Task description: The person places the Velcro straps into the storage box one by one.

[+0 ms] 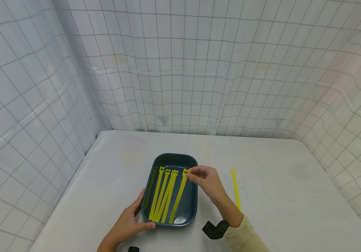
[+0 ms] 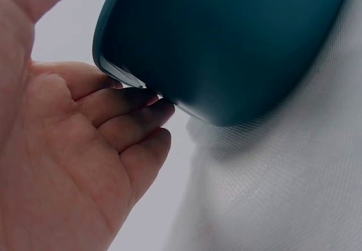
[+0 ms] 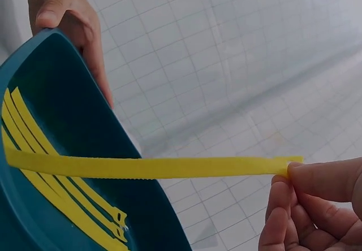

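A dark teal tray (image 1: 188, 199) stands on the white table, tilted in neither hand's grip in the head view. My left hand (image 1: 126, 221) holds its near left corner, thumb at the front wall and fingers along the left side. In the left wrist view those fingertips touch the tray's outer wall (image 2: 226, 47). Between thumb and forefinger, my right hand (image 1: 211, 182) pinches the slotted head of a yellow cable strap (image 3: 147, 167). The strap's tail still reaches down into the tray. Several more yellow straps (image 1: 157, 196) lie lengthwise side by side in its left half.
Right of the tray, one more yellow strap (image 1: 236, 190) lies on the table (image 1: 278, 182), partly behind my right forearm. A black wrist camera (image 1: 216, 230) sits on that wrist. White gridded curtains (image 1: 180, 70) surround the table at the back and sides.
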### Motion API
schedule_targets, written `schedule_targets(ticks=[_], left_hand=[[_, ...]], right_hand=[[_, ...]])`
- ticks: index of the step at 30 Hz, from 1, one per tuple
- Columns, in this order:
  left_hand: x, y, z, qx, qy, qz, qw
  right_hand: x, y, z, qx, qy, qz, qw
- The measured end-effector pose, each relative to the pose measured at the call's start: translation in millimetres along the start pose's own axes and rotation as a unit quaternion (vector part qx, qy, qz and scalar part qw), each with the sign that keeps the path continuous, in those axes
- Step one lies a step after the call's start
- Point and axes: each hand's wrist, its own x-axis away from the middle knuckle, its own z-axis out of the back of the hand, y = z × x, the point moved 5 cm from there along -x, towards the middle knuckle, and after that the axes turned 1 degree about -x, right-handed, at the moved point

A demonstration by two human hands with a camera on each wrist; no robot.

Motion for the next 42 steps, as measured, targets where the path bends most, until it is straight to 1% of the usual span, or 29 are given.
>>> schedule_targets(ticks=[7,13,18,21,23,28,30,32,36,42], left_hand=[[0.2,1.0,0.3,-0.004,0.003,-0.010,0.9999],[-0.4,0.0,0.2,0.000,0.004,-0.009,1.0000],[-0.2,-0.8,0.5,0.006,-0.002,-0.009,0.9999],[0.0,-0.3,0.8,0.009,-0.004,-0.011,0.9999],[-0.1,0.1,1.0,0.008,-0.003,-0.010,0.9999],[-0.1,1.0,1.0,0.003,-0.006,-0.009,0.9999],[-0.1,0.6,0.8,0.004,-0.007,-0.009,0.9999],[-0.2,0.1,0.8,0.005,-0.006,-0.009,0.9999],[-1.0,-1.6,0.9,0.008,-0.002,-0.006,0.9999],[-1.6,-3.1,0.2,0.012,-0.004,0.003,0.9999]], right_hand=[[-8.2,10,0,0.021,0.011,-0.015,0.9996],[-15.8,15,2,0.039,0.017,-0.021,0.9989],[-22.3,20,2,0.059,0.010,-0.017,0.9980],[-26.1,21,2,0.071,0.003,-0.023,0.9972],[-27.3,19,1,0.072,-0.004,-0.027,0.9970],[-25.0,4,-3,0.084,-0.016,-0.033,0.9958],[-25.3,3,-3,0.091,-0.016,-0.037,0.9950],[-28.7,10,-2,0.090,-0.013,-0.044,0.9948],[-37.3,26,1,0.091,-0.010,-0.041,0.9949],[-44.4,35,1,0.106,-0.005,-0.034,0.9937]])
